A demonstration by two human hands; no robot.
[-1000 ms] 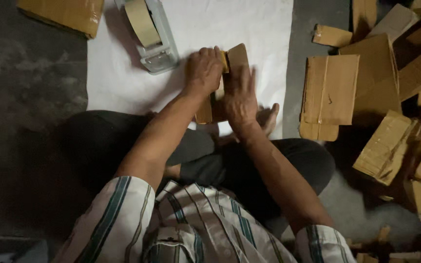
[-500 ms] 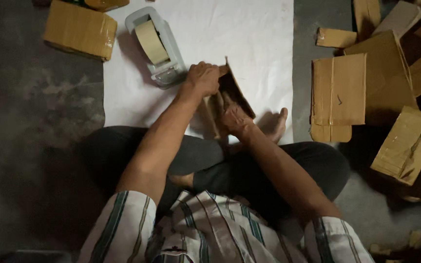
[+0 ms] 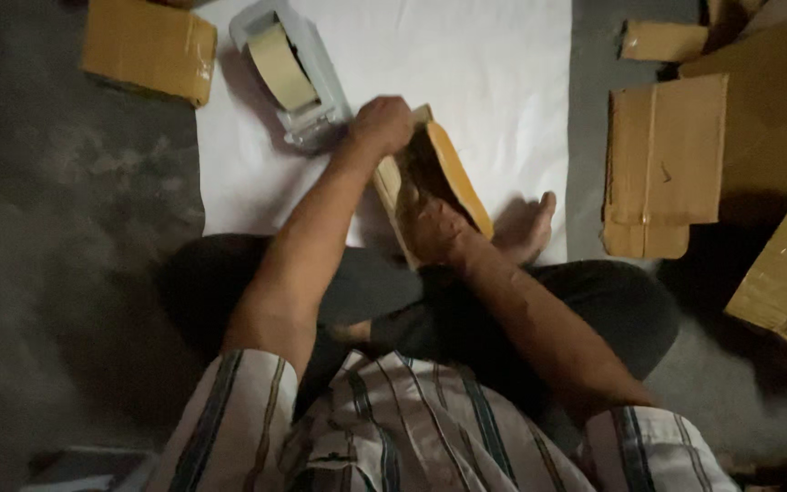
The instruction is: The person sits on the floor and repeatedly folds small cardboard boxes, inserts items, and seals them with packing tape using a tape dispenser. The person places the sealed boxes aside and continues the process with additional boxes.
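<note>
A person sits cross-legged at the near edge of a paper sheet (image 3: 466, 82) spread on the floor, the left hand (image 3: 383, 126) gripping the far top corner of a small cardboard box (image 3: 439, 182) while the right hand (image 3: 439, 232) reaches into its open mouth. Just beyond the left fingers stands a tape dispenser (image 3: 289, 73), with a taped box (image 3: 148, 50) farther left, off the sheet. Well right of the right fingers, flattened cartons (image 3: 667, 164) lie piled on the floor.
</note>
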